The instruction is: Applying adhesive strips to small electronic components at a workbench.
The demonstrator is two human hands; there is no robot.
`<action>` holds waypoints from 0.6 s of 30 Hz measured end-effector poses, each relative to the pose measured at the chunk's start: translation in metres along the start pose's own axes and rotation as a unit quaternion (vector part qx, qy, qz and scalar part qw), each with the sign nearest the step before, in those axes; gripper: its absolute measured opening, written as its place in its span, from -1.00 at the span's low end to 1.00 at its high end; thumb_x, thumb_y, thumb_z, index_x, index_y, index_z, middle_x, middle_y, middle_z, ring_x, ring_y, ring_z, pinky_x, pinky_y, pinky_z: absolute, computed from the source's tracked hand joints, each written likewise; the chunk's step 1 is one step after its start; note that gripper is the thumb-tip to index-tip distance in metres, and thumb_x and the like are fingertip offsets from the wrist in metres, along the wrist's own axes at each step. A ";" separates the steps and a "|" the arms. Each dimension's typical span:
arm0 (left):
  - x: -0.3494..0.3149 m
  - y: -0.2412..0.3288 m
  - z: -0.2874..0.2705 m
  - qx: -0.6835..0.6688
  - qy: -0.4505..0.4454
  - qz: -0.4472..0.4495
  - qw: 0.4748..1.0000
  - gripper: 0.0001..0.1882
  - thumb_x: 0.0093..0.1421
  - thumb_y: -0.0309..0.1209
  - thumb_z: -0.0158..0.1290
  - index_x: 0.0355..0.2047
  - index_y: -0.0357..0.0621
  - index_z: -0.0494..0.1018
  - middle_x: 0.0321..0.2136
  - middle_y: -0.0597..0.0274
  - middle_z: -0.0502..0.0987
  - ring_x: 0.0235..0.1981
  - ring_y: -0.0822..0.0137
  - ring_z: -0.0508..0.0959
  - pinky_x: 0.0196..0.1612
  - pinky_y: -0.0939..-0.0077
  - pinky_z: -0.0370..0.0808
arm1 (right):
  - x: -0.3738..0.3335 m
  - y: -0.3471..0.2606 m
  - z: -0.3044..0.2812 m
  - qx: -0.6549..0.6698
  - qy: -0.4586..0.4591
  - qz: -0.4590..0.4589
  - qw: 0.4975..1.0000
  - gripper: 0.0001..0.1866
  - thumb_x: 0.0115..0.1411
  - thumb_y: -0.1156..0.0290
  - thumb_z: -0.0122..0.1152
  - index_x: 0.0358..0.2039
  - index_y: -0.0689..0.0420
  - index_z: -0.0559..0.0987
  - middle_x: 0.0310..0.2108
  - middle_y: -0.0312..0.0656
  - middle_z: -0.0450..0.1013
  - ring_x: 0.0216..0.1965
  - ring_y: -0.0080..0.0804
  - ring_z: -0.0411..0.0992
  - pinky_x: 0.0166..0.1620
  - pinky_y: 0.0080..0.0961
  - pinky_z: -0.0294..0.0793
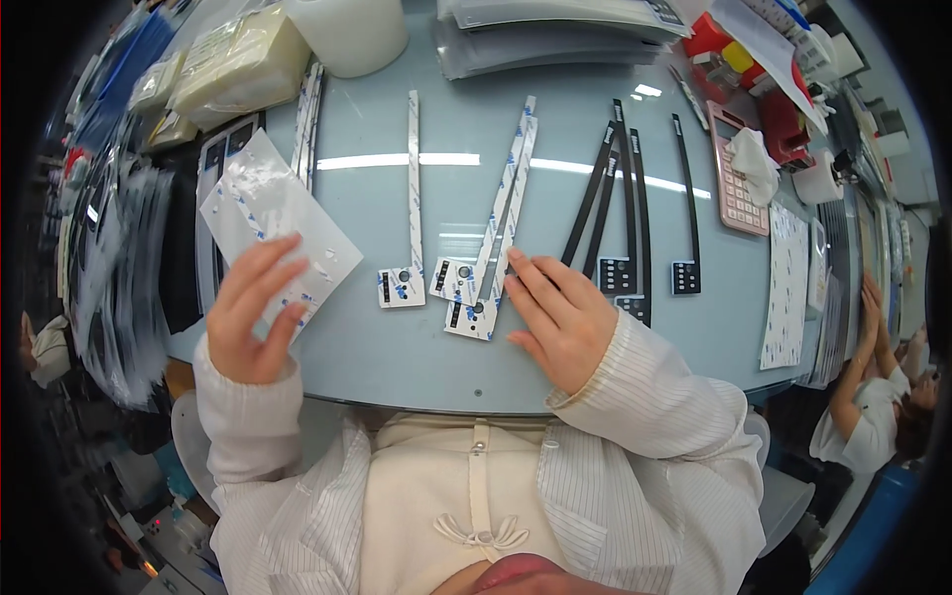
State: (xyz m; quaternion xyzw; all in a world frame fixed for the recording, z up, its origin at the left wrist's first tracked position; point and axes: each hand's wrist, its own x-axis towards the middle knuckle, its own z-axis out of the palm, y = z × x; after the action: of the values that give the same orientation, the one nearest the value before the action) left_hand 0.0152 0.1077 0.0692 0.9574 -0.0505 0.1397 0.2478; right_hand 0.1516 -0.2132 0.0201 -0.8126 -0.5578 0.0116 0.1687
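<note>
My left hand [254,317] is over a white backing sheet [302,213] with blue marks, its fingers curved and apart. The sheet lies slanted on the table; whether the fingertips touch it I cannot tell. My right hand [563,315] rests with stretched fingers beside two overlapping white L-shaped strips [453,283], its fingertips at the edge of the nearer one. To their left lies a single white L-shaped strip [402,288] of the same kind. Several black L-shaped strips [616,276] fan out beyond my right hand, and another black strip [685,279] lies apart.
A pink calculator [736,178] with crumpled tissue [756,167] stands at the right, near a blue-marked sheet [786,288]. Stacked plastic sheets [555,50], a white roll [349,35] and wrapped packs [243,64] line the far side. A co-worker's arms [865,342] show at far right.
</note>
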 end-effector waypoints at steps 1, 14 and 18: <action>-0.001 -0.011 -0.005 0.005 0.001 -0.005 1.000 -0.54 -0.01 -0.62 0.18 -0.03 -0.30 0.53 0.10 -0.12 0.49 0.16 -0.08 0.45 0.26 0.16 0.31 | 0.000 0.000 0.000 0.003 0.001 -0.006 1.000 -0.35 -0.01 0.36 0.40 0.05 0.48 0.46 0.21 0.17 0.30 0.16 0.02 0.32 0.18 -0.26 0.40; -0.010 -0.132 -0.006 0.108 0.035 -0.219 0.969 -0.02 0.01 -0.10 0.36 0.37 -0.02 0.13 0.36 -0.07 0.13 0.38 -0.05 0.12 0.39 0.14 0.11 | -0.013 0.018 -0.010 0.095 0.016 -0.067 0.993 -0.47 0.05 0.33 0.36 -0.03 0.42 0.51 0.17 0.15 0.36 0.18 0.15 0.34 0.20 -0.16 0.40; -0.004 -0.122 -0.013 0.088 0.041 -0.266 0.959 0.14 -0.20 -0.23 0.50 0.38 0.03 0.11 0.32 -0.06 0.18 0.35 -0.03 0.16 0.38 0.14 0.15 | -0.017 0.023 -0.018 0.083 0.072 -0.051 0.993 -0.56 0.05 0.36 0.35 -0.11 0.37 0.54 0.13 0.15 0.41 0.16 0.14 0.36 0.16 -0.11 0.39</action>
State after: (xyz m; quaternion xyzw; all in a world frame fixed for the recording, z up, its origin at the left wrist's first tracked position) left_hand 0.0285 0.2209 0.0223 0.9477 0.2286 0.1122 0.1921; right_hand 0.1695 -0.2409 0.0272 -0.7653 -0.5817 -0.0093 0.2753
